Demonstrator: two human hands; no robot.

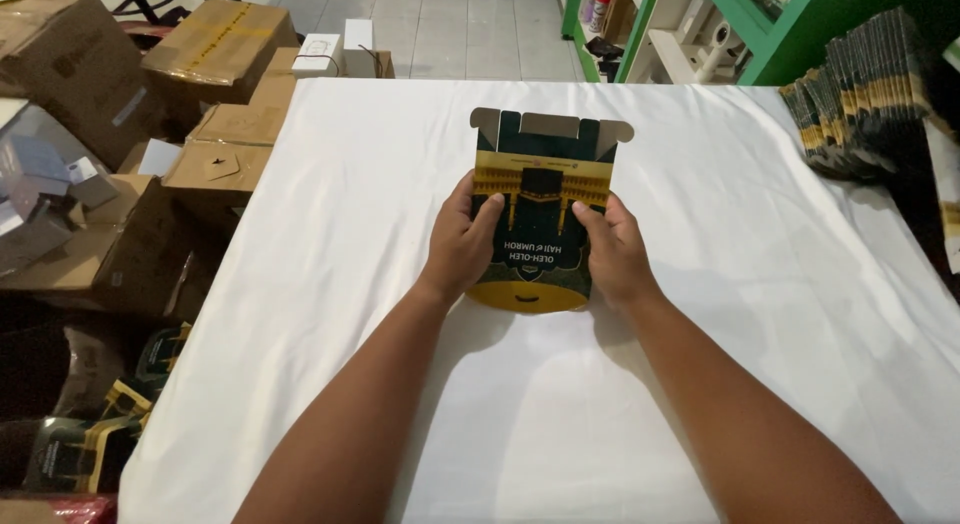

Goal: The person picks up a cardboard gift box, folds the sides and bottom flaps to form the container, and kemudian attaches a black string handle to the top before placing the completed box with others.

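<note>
I have both hands on a flat carton [541,219], dark green with yellow bands, which lies on the white tabletop [700,384] at the centre of the frame, a little above the middle. My left hand [462,246] closes its grip on the carton's left edge, thumb lying on the printed face and the other fingers tucked out of sight at the side. My right hand [617,252] grips the right edge the same way, thumb on top and pointing inward. The carton's unfolded grey flaps point toward the top of the frame, and its rounded yellow end sits nearest my wrists. At the right edge of the frame, a stack of flat cartons [850,99] in the same colours rests on the tabletop, well apart from my hands. Brown cardboard boxes [215,49] pile up on the floor at the upper left.
</note>
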